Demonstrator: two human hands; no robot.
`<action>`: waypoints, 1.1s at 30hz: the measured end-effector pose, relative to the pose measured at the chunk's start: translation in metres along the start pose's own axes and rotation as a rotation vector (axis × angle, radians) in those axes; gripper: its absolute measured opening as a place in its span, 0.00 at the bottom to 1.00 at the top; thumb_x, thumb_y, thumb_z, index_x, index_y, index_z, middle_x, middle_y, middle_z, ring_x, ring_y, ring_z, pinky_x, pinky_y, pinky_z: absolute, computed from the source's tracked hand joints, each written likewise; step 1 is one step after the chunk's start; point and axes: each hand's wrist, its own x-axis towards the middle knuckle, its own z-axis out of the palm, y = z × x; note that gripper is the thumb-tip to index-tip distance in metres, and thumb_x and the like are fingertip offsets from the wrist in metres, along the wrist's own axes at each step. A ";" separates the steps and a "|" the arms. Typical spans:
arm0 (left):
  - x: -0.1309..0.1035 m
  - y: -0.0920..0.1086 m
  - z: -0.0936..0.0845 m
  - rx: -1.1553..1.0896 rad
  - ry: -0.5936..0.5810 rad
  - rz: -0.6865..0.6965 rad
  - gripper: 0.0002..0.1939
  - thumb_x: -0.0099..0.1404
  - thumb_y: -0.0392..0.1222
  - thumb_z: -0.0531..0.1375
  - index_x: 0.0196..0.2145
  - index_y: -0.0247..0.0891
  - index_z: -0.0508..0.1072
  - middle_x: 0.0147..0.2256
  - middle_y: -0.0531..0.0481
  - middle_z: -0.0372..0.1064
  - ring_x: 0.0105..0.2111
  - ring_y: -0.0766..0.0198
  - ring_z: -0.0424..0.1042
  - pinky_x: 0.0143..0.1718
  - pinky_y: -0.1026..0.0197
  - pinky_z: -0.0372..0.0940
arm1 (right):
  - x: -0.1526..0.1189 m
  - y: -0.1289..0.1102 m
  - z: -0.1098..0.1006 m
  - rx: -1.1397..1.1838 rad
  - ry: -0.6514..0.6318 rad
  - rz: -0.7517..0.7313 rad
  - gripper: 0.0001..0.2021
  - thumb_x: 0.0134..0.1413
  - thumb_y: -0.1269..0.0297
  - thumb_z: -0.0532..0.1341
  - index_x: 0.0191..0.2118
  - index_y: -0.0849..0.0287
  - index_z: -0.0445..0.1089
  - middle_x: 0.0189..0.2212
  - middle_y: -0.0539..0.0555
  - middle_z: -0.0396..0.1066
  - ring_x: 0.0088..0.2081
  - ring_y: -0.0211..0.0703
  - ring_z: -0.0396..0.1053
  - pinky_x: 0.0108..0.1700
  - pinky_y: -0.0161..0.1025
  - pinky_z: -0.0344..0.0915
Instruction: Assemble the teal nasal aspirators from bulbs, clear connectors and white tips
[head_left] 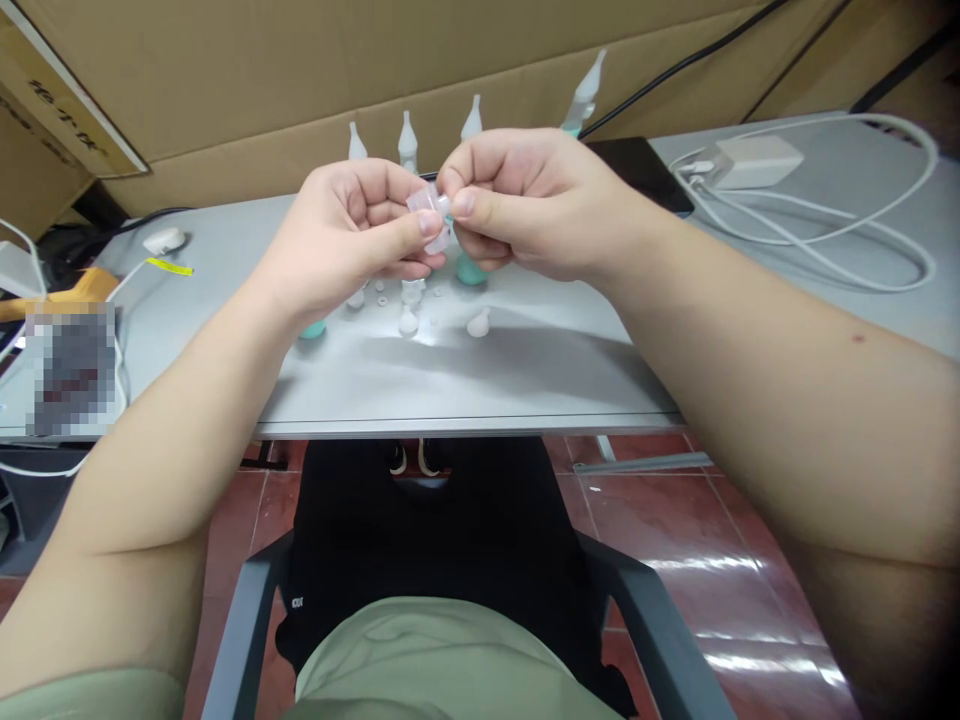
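A small translucent plastic piece (427, 205) is held between my two hands above the grey table (450, 385). My left hand (352, 225) pinches its left side between thumb and fingers. At its right end, the thumb and forefinger of my right hand (525, 200) close on a small clear tip. Under the hands lie a white cone-shaped nozzle (478, 322), a rounded white part (408, 321) and several tiny rings. Part of a green base (471, 270) shows below my right hand, and another (312, 329) beside my left wrist.
Several white pointed nozzles (407, 140) stand upright along the back by a cardboard wall (262, 80). A dark flat device (637, 172) and a white adapter (756, 162) with looped cable lie at right. An orange tool (82, 290) is at left.
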 end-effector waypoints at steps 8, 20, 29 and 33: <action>0.002 -0.001 0.001 -0.020 -0.023 -0.010 0.21 0.70 0.57 0.88 0.47 0.46 0.88 0.46 0.44 0.91 0.55 0.38 0.94 0.69 0.27 0.88 | -0.001 -0.006 -0.003 0.068 -0.049 0.085 0.14 0.74 0.59 0.78 0.45 0.53 0.72 0.30 0.44 0.68 0.25 0.36 0.61 0.28 0.40 0.54; -0.002 0.009 -0.001 -0.087 -0.023 -0.024 0.12 0.74 0.44 0.85 0.47 0.40 0.90 0.44 0.45 0.91 0.50 0.48 0.94 0.61 0.43 0.91 | -0.001 -0.007 -0.001 0.060 0.076 0.040 0.08 0.74 0.70 0.77 0.46 0.56 0.78 0.31 0.45 0.80 0.27 0.35 0.75 0.24 0.34 0.66; 0.003 0.000 0.001 -0.029 0.040 0.043 0.23 0.66 0.55 0.91 0.46 0.43 0.88 0.45 0.44 0.91 0.51 0.44 0.92 0.60 0.39 0.90 | -0.001 -0.006 -0.004 -0.037 0.258 0.009 0.09 0.70 0.75 0.82 0.38 0.55 0.90 0.30 0.47 0.81 0.28 0.34 0.77 0.29 0.32 0.72; 0.004 -0.003 -0.004 0.020 0.009 0.034 0.21 0.68 0.53 0.89 0.47 0.43 0.88 0.45 0.45 0.90 0.50 0.46 0.92 0.60 0.41 0.91 | -0.002 -0.010 0.000 -0.047 0.191 0.035 0.10 0.75 0.76 0.77 0.39 0.56 0.86 0.31 0.47 0.80 0.29 0.33 0.74 0.30 0.33 0.70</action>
